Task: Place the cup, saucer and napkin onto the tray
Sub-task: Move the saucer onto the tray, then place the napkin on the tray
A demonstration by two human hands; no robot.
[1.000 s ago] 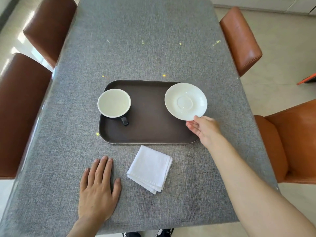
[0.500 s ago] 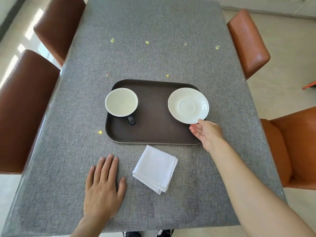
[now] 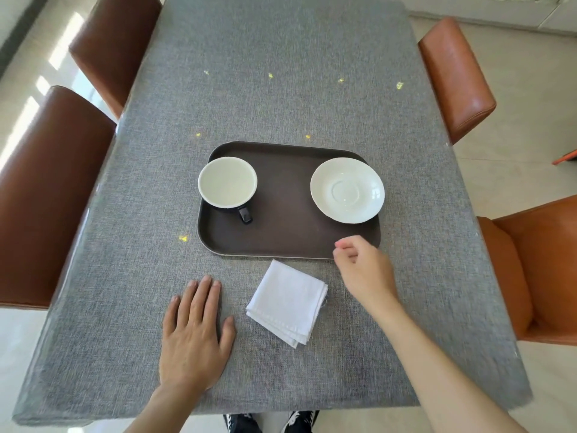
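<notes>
A dark brown tray [image 3: 285, 226] lies in the middle of the grey table. On its left end stands a dark cup [image 3: 227, 182] with a white inside, handle toward me. A white saucer [image 3: 347, 190] rests flat on the tray's right end. A folded white napkin [image 3: 288, 301] lies on the table just in front of the tray. My right hand [image 3: 363, 270] hovers over the tray's near right corner, fingers loosely curled, holding nothing, to the right of the napkin. My left hand [image 3: 195, 332] lies flat on the cloth, fingers spread, left of the napkin.
Brown leather chairs stand along the left side [image 3: 46, 195] and orange-brown ones along the right [image 3: 456, 76]. The grey tablecloth [image 3: 281, 73] stretches far beyond the tray. The table's near edge runs just below my left wrist.
My right hand has let go of the saucer, which now rests on the tray, and has pulled back toward me and the napkin. My left hand has stayed put.
</notes>
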